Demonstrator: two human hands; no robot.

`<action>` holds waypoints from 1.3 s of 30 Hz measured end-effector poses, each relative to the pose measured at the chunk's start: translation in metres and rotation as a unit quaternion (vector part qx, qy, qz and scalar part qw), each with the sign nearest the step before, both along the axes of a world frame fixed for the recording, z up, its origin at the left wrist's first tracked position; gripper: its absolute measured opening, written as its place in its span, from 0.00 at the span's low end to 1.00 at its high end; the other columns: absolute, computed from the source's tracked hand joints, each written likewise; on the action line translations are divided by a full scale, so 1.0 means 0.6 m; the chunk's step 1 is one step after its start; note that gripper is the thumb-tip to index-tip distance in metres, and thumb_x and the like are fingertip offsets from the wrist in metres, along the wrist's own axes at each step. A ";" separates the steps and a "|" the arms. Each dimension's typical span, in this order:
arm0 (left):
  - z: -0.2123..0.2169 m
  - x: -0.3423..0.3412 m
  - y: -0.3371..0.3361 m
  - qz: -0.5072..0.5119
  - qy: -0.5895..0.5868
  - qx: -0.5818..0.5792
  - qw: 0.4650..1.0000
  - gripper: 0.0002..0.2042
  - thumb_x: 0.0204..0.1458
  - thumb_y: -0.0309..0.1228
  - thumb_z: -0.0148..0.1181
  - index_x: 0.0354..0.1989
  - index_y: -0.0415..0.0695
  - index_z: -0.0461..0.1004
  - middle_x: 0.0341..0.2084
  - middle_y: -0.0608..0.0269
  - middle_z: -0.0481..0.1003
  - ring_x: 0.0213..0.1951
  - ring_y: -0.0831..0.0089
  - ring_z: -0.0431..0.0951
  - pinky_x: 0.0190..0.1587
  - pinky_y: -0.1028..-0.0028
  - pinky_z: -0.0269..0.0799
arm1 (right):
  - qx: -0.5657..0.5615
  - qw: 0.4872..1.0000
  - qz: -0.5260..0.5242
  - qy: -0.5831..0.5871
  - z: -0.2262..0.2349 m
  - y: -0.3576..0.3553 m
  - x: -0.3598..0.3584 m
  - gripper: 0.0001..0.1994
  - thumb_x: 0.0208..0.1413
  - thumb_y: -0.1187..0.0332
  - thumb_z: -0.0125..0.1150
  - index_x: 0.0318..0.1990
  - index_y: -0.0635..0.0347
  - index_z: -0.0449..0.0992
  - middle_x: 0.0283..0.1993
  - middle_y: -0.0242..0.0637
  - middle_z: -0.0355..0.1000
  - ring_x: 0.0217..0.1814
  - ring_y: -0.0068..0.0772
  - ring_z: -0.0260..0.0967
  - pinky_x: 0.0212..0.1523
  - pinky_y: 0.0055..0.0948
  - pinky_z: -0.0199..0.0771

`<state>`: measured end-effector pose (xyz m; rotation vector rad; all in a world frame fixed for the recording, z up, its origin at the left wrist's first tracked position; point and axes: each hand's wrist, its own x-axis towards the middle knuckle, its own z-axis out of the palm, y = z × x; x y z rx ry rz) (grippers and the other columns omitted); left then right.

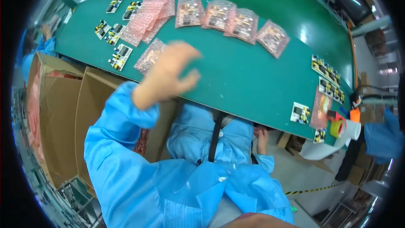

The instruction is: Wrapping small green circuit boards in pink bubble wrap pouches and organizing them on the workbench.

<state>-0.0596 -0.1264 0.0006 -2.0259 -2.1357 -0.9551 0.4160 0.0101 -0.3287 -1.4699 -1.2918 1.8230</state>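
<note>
My left hand hovers over the near edge of the green table, thumb and fingers apart and curved, with nothing seen between them. Just beside it lies a circuit board in a pink bubble-wrap bag, partly covered by the hand. My right hand hangs low beside my lap, below the table edge. Its fingers are partly hidden, so I cannot make out what they do. Beyond the left hand, several bagged circuit boards lie in a curved row. Flat pink bubble bags are stacked to their left.
Bare circuit boards lie at the table's left, and more boards at its right. A roll of tape and a white roll sit at the right corner. Open cardboard boxes stand at left. Another person's blue sleeve shows far left.
</note>
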 end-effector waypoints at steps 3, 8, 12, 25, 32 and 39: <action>0.010 -0.118 0.035 0.202 0.060 0.085 0.974 0.19 0.50 0.32 0.65 0.50 0.37 0.74 0.44 0.44 0.76 0.49 0.48 0.75 0.53 0.58 0.70 | 0.081 0.963 0.184 -0.178 -0.102 0.038 0.043 0.17 0.67 0.59 0.52 0.51 0.64 0.75 0.47 0.40 0.77 0.50 0.30 0.75 0.51 0.32 0.74; -0.082 -0.253 -0.017 0.289 0.086 -0.070 0.951 0.17 0.54 0.33 0.62 0.48 0.35 0.72 0.41 0.44 0.76 0.44 0.48 0.77 0.46 0.57 0.73 | 0.137 0.968 0.154 -0.141 -0.134 -0.055 0.158 0.16 0.67 0.59 0.51 0.49 0.63 0.75 0.45 0.39 0.77 0.46 0.30 0.74 0.47 0.32 0.75; -0.059 -0.236 -0.002 0.314 -0.023 -0.116 0.942 0.09 0.53 0.25 0.62 0.40 0.36 0.72 0.33 0.49 0.74 0.34 0.55 0.76 0.36 0.62 0.73 | 0.199 0.967 0.109 -0.118 -0.174 -0.071 0.140 0.15 0.67 0.59 0.51 0.47 0.62 0.76 0.44 0.38 0.77 0.43 0.30 0.74 0.44 0.31 0.75; 0.018 -0.119 0.024 0.295 0.105 0.124 0.942 0.06 0.54 0.21 0.58 0.40 0.37 0.76 0.39 0.55 0.77 0.41 0.59 0.76 0.46 0.64 0.71 | 0.341 0.930 0.103 -0.094 -0.236 -0.061 -0.099 0.15 0.68 0.59 0.50 0.40 0.60 0.78 0.38 0.36 0.78 0.34 0.29 0.74 0.34 0.31 0.75; 0.003 0.142 0.104 -0.140 0.118 0.046 0.982 0.13 0.42 0.19 0.61 0.40 0.37 0.74 0.48 0.52 0.74 0.50 0.48 0.73 0.53 0.56 0.69 | 0.284 0.922 -0.264 -0.009 0.097 -0.011 0.012 0.03 0.63 0.72 0.56 0.36 0.60 0.73 0.27 0.28 0.69 0.28 0.18 0.66 0.28 0.22 0.66; -0.050 0.192 0.145 -0.151 0.084 -0.015 0.985 0.21 0.49 0.36 0.64 0.49 0.39 0.70 0.43 0.49 0.71 0.48 0.49 0.70 0.50 0.55 0.65 | 0.567 0.799 -0.192 -0.051 0.364 -0.002 0.012 0.08 0.57 0.75 0.62 0.42 0.63 0.71 0.35 0.33 0.70 0.35 0.21 0.68 0.39 0.23 0.71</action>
